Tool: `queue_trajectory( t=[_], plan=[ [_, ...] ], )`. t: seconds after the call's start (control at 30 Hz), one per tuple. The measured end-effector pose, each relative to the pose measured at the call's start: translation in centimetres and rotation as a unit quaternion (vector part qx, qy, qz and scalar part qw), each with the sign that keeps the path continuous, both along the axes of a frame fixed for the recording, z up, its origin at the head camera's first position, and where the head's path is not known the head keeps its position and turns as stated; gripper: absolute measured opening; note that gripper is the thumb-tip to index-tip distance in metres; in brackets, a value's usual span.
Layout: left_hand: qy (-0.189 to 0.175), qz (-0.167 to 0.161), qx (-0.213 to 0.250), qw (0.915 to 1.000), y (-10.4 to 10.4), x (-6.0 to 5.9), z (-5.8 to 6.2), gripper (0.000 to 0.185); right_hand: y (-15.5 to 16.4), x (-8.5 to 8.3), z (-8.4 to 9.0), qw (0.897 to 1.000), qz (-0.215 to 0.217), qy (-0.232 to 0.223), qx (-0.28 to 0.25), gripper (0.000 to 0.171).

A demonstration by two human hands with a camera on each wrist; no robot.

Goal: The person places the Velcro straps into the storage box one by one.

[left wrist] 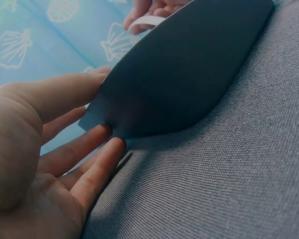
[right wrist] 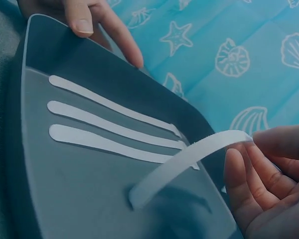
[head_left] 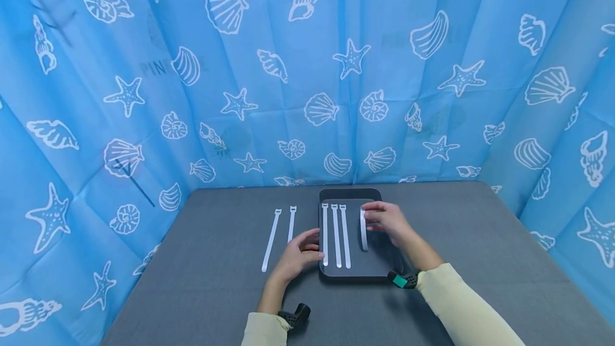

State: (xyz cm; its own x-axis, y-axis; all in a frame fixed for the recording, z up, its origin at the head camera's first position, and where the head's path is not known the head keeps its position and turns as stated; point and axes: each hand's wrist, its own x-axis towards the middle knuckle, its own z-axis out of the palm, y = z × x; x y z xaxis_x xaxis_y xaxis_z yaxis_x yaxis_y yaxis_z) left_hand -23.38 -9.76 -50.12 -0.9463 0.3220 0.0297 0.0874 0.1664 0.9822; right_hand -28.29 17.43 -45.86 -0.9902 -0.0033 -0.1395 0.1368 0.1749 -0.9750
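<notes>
Head view only: two slim white straps (head_left: 271, 240) outside!
Dark rectangular tray (head_left: 362, 264): three straps (head_left: 337, 236) in.
Left hand (head_left: 297, 256): fingers clasping its wall.
Right hand (head_left: 391, 220): fingers pinching curved strap (right wrist: 189, 156).

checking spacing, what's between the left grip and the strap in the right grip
Three white straps lie there, side by side in the tray, as the head view shows.

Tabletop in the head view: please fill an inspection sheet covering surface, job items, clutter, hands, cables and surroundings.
Surface: gray fabric-textured table
Job items: dark tray with three white straps lying side by side; two loose straps left of it
Clutter: nothing seen
Hands: left hand touches the tray's left wall; right hand pinches another strap
Cables: nothing seen
Surroundings: blue curtain printed with white shells and starfish
</notes>
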Motion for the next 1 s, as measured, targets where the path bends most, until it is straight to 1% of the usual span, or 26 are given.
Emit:
queue_trajectory(
  t=[0.07,0.13,0.4,0.53,0.6,0.67,0.8,0.9,1.0],
  plan=[
    [0.000,-0.001,0.001,1.0000,0.0,0.3,0.5,0.059,-0.2,0.0,-0.3,1.000,0.001,-0.005,-0.004,0.030],
    [0.000,0.000,0.001,1.0000,0.0,0.4,0.6,0.059,-0.5,0.0,-0.5,1.000,-0.001,-0.011,-0.007,0.030],
    [0.005,0.000,0.002,1.0000,-0.1,0.4,0.6,0.059,-1.0,-0.1,-1.2,1.000,-0.004,-0.018,-0.002,0.030],
    [0.005,0.000,-0.002,1.0000,-0.1,0.5,0.6,0.059,-1.2,-0.3,-1.7,1.000,0.000,-0.014,0.016,0.029],
    [0.002,0.000,-0.003,1.0000,0.0,0.2,0.3,0.059,-1.3,-0.4,-1.9,0.999,0.002,-0.012,0.032,0.028],
    [0.003,0.001,-0.001,1.0000,0.0,-0.2,-0.5,0.060,-1.5,-0.4,-2.0,0.998,0.007,-0.010,0.055,0.026],
    [0.003,0.005,0.000,1.0000,0.0,-1.0,-1.8,0.061,-1.9,-0.6,-2.4,0.993,0.020,-0.007,0.120,0.023],
    [0.004,0.006,0.002,1.0000,-0.1,-1.2,-2.2,0.061,-2.1,-0.8,-2.8,0.987,0.027,-0.004,0.159,0.022],
    [0.006,0.006,0.004,1.0000,-0.2,-1.2,-2.3,0.061,-2.4,-1.0,-3.1,0.983,0.026,-0.003,0.180,0.022]
  ],
)
